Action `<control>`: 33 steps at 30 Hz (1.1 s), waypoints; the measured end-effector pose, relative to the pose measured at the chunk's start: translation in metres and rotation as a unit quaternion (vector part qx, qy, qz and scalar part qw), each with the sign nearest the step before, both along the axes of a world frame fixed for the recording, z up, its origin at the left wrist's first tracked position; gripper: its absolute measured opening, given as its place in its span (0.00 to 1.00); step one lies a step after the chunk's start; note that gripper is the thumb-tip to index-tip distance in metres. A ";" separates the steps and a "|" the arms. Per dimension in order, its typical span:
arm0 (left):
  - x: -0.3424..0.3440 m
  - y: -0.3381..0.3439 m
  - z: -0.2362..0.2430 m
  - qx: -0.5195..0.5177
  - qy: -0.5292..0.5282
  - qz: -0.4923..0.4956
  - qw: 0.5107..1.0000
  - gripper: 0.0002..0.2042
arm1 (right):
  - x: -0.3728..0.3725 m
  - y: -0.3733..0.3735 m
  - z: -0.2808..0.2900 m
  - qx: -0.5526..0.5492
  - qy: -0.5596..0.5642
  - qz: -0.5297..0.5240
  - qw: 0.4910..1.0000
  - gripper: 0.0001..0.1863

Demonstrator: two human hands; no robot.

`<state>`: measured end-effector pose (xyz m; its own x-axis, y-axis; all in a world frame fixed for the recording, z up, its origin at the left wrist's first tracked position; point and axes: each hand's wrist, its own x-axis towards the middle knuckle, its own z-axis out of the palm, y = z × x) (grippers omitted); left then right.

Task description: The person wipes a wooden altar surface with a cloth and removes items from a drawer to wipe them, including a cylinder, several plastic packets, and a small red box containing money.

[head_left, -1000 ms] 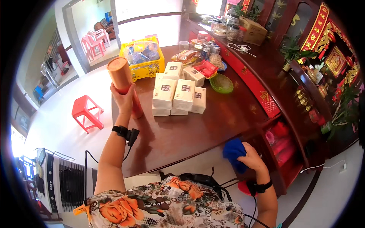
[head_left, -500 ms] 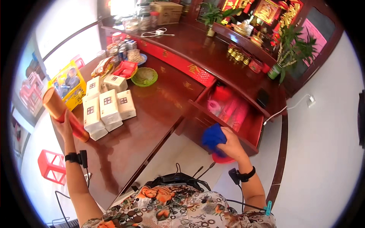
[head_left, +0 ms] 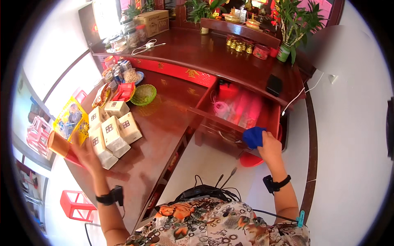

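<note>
A blue cloth (head_left: 253, 137) is held bunched in the right hand (head_left: 271, 146), the fingers closed around it. The cloth is a saturated blue, soft and crumpled into a rounded wad, and it is positioned at the front edge of an open wooden drawer (head_left: 242, 112). Pink and red plastic-wrapped items are seen lying inside the drawer. A black band is worn on the right wrist.

A cylindrical canister (head_left: 61, 146) is gripped by the left hand (head_left: 88, 158), fingers wrapped around its lower part. The canister is tilted with its top toward the left; its body is red and its upper end tan or orange. It is held above the near left edge of the dark reddish wooden table (head_left: 164, 135). A black band is also worn on the left wrist.

Just beyond the left hand, a cluster of white cartons (head_left: 113, 133) with small dark window-like marks is noted on the table. A yellow basket (head_left: 72, 119) stands at the table's left edge. Farther back, a green woven bowl (head_left: 143, 94) is seen, with a red tray beside it. On the upper counter, a cardboard box (head_left: 154, 21) and potted plants (head_left: 299, 22) are recorded.
</note>
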<state>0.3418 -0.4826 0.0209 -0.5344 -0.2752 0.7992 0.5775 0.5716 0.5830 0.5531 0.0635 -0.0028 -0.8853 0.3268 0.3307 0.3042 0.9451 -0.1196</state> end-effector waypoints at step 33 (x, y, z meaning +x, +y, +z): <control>-0.029 0.412 -0.066 -0.460 -0.350 -0.238 0.781 0.35 | 0.038 -0.029 -0.008 -0.041 0.012 0.061 0.997 0.24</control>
<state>0.3130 -0.0703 -0.0449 -0.7962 0.6050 0.0076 0.5751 0.7529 0.3201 0.5911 0.0343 -0.0105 -0.9125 0.2440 0.3282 0.1840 0.9617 -0.2033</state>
